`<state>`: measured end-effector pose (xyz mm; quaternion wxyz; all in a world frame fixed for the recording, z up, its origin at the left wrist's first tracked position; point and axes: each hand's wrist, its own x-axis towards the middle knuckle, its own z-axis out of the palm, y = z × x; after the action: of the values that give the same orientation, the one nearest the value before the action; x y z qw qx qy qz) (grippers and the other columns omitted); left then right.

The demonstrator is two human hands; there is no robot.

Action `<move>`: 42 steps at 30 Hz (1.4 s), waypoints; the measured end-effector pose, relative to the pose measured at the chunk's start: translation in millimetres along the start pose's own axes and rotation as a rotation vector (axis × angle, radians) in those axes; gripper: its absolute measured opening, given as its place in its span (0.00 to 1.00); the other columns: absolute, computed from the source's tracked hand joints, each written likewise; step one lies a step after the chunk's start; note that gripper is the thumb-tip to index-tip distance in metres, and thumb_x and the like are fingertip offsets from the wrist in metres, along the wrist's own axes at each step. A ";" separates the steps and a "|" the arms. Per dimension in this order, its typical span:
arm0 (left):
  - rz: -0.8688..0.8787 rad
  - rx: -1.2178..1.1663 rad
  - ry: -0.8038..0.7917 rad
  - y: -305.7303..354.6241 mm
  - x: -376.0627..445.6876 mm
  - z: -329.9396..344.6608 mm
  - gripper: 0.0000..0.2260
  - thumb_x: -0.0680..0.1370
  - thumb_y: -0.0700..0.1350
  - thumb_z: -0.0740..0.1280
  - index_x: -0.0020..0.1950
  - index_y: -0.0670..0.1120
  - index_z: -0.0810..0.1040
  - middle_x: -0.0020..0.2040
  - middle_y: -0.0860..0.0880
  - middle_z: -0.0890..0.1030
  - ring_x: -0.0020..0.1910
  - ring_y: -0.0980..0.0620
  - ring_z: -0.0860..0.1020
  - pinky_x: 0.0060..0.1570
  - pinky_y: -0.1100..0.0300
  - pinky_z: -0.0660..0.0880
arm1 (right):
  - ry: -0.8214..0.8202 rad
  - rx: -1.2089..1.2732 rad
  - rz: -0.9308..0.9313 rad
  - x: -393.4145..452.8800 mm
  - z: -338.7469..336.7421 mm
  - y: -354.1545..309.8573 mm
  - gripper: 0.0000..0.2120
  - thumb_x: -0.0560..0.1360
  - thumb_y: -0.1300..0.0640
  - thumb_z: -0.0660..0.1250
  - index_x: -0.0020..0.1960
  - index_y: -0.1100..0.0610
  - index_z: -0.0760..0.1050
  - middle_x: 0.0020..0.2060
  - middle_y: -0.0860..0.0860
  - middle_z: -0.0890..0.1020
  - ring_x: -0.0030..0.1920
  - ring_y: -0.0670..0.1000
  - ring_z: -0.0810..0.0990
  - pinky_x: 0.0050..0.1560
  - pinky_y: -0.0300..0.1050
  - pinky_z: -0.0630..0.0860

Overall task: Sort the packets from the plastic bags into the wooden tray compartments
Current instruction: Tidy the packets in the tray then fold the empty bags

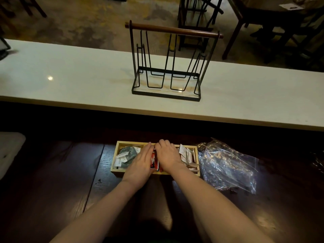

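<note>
A light wooden tray with three compartments lies on the dark wooden table. Green and white packets fill its left compartment. White and tan packets fill the right one. Red packets stand in the middle compartment. My left hand presses flat against their left side and my right hand against their right side, so the red stack is squeezed between both palms. Clear plastic bags lie crumpled just right of the tray.
A pale raised counter runs across behind the table, carrying a black wire rack with a wooden handle. A white object sits at the table's left edge. Chairs and table legs stand beyond the counter.
</note>
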<state>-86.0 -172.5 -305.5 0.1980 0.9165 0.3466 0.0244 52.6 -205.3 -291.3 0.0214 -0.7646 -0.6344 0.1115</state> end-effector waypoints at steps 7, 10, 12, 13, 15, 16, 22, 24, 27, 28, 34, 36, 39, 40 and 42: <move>0.132 0.011 -0.091 -6.7 7.1 -3.3 0.34 0.78 0.51 0.64 0.77 0.51 0.47 0.79 0.51 0.52 0.77 0.54 0.50 0.75 0.52 0.54 | 0.024 0.292 0.078 -18.7 -26.0 14.2 0.23 0.71 0.64 0.61 0.65 0.57 0.69 0.59 0.55 0.77 0.62 0.54 0.71 0.64 0.48 0.69; 0.144 0.091 -0.118 -7.7 9.5 -5.6 0.32 0.78 0.55 0.61 0.77 0.50 0.49 0.78 0.49 0.56 0.77 0.52 0.53 0.73 0.56 0.49 | 0.188 0.289 0.152 -30.9 -38.0 44.0 0.18 0.73 0.63 0.63 0.62 0.54 0.74 0.56 0.52 0.80 0.60 0.52 0.74 0.64 0.48 0.70; 0.172 0.160 -0.155 -7.9 13.6 -6.6 0.32 0.79 0.58 0.58 0.78 0.49 0.48 0.79 0.49 0.55 0.77 0.51 0.51 0.72 0.57 0.46 | 0.276 0.288 0.348 -37.9 -41.6 84.6 0.18 0.72 0.66 0.64 0.60 0.54 0.76 0.55 0.52 0.81 0.59 0.52 0.76 0.61 0.48 0.73; 0.178 0.194 -0.179 -8.3 15.5 -6.0 0.33 0.79 0.60 0.57 0.78 0.48 0.48 0.79 0.48 0.54 0.77 0.51 0.51 0.72 0.58 0.45 | 0.278 0.284 0.459 -42.7 -41.8 109.5 0.18 0.72 0.68 0.64 0.59 0.55 0.76 0.54 0.54 0.81 0.58 0.53 0.77 0.60 0.49 0.74; 0.178 0.258 -0.220 -7.3 19.5 -5.3 0.35 0.78 0.64 0.52 0.77 0.46 0.48 0.79 0.46 0.53 0.77 0.49 0.50 0.71 0.57 0.42 | 0.193 0.199 0.648 -56.1 -42.9 160.7 0.18 0.71 0.68 0.64 0.60 0.58 0.75 0.55 0.57 0.81 0.57 0.57 0.77 0.57 0.52 0.76; 0.181 0.288 -0.232 -7.1 21.2 -5.1 0.38 0.75 0.68 0.46 0.77 0.45 0.47 0.79 0.45 0.53 0.77 0.48 0.50 0.71 0.57 0.40 | 0.114 0.139 0.704 -64.4 -42.6 183.8 0.18 0.71 0.66 0.65 0.61 0.59 0.74 0.56 0.59 0.80 0.57 0.59 0.77 0.57 0.53 0.76; 0.167 0.362 -0.260 -1.0 27.1 -5.5 0.45 0.69 0.72 0.42 0.77 0.42 0.49 0.78 0.43 0.56 0.77 0.46 0.52 0.73 0.52 0.41 | -0.293 0.140 0.786 -96.1 -28.7 244.2 0.39 0.69 0.38 0.69 0.72 0.56 0.61 0.68 0.57 0.71 0.68 0.58 0.70 0.70 0.56 0.61; 0.173 0.390 -0.228 -0.3 26.4 -3.7 0.41 0.73 0.69 0.44 0.76 0.42 0.52 0.77 0.42 0.59 0.76 0.46 0.55 0.73 0.52 0.42 | -0.302 0.171 0.795 -95.9 -23.2 241.5 0.43 0.67 0.34 0.68 0.72 0.56 0.59 0.68 0.58 0.69 0.69 0.58 0.68 0.70 0.58 0.59; 0.171 0.434 -0.209 -3.1 24.2 2.0 0.41 0.74 0.68 0.39 0.74 0.41 0.61 0.72 0.42 0.69 0.73 0.45 0.64 0.72 0.49 0.48 | -0.260 0.182 0.832 -92.9 -16.2 225.7 0.45 0.65 0.32 0.69 0.71 0.57 0.59 0.67 0.57 0.66 0.69 0.59 0.66 0.67 0.59 0.63; 0.167 0.438 -0.199 -3.6 23.9 3.7 0.41 0.74 0.68 0.38 0.73 0.41 0.64 0.71 0.42 0.71 0.72 0.45 0.67 0.71 0.48 0.49 | -0.245 0.208 0.855 -91.7 -14.1 219.0 0.46 0.64 0.33 0.70 0.71 0.57 0.59 0.67 0.57 0.66 0.69 0.60 0.66 0.66 0.59 0.64; 0.150 0.407 -0.219 -5.6 23.2 7.4 0.47 0.69 0.69 0.25 0.76 0.42 0.55 0.76 0.42 0.61 0.76 0.45 0.56 0.75 0.46 0.49 | -0.160 0.274 0.923 -81.2 2.3 187.3 0.38 0.65 0.38 0.73 0.62 0.61 0.62 0.62 0.60 0.73 0.62 0.62 0.73 0.62 0.55 0.69; 0.137 0.410 -0.234 -7.3 22.8 9.2 0.48 0.68 0.69 0.24 0.77 0.43 0.53 0.77 0.43 0.59 0.77 0.45 0.54 0.75 0.46 0.47 | -0.159 0.351 0.962 -77.4 2.8 182.1 0.32 0.66 0.40 0.73 0.59 0.60 0.66 0.58 0.59 0.78 0.58 0.59 0.77 0.59 0.53 0.72; 0.108 0.407 -0.217 -8.9 21.4 13.1 0.46 0.70 0.69 0.26 0.76 0.44 0.58 0.76 0.44 0.63 0.76 0.45 0.58 0.72 0.46 0.48 | -0.177 0.409 0.960 -76.4 1.3 177.0 0.20 0.70 0.43 0.71 0.52 0.58 0.76 0.51 0.56 0.82 0.44 0.54 0.77 0.48 0.45 0.75; 0.102 0.397 -0.207 -8.4 20.9 12.6 0.46 0.71 0.70 0.27 0.76 0.44 0.58 0.76 0.45 0.63 0.76 0.45 0.58 0.72 0.46 0.48 | -0.163 0.415 0.944 -76.9 0.4 175.1 0.18 0.70 0.44 0.71 0.51 0.58 0.78 0.49 0.56 0.83 0.43 0.53 0.76 0.45 0.44 0.74; 0.097 0.357 -0.210 -6.8 20.4 10.3 0.44 0.70 0.71 0.32 0.77 0.45 0.54 0.78 0.46 0.59 0.77 0.46 0.54 0.73 0.47 0.45 | -0.125 0.437 0.908 -78.1 -4.9 171.9 0.17 0.71 0.46 0.70 0.51 0.57 0.78 0.47 0.55 0.83 0.42 0.53 0.76 0.44 0.45 0.74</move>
<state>-72.9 -158.3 -319.5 0.0660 0.9503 0.2782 -0.1235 206.3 -314.3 -305.3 0.0921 -0.9329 -0.1999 0.2850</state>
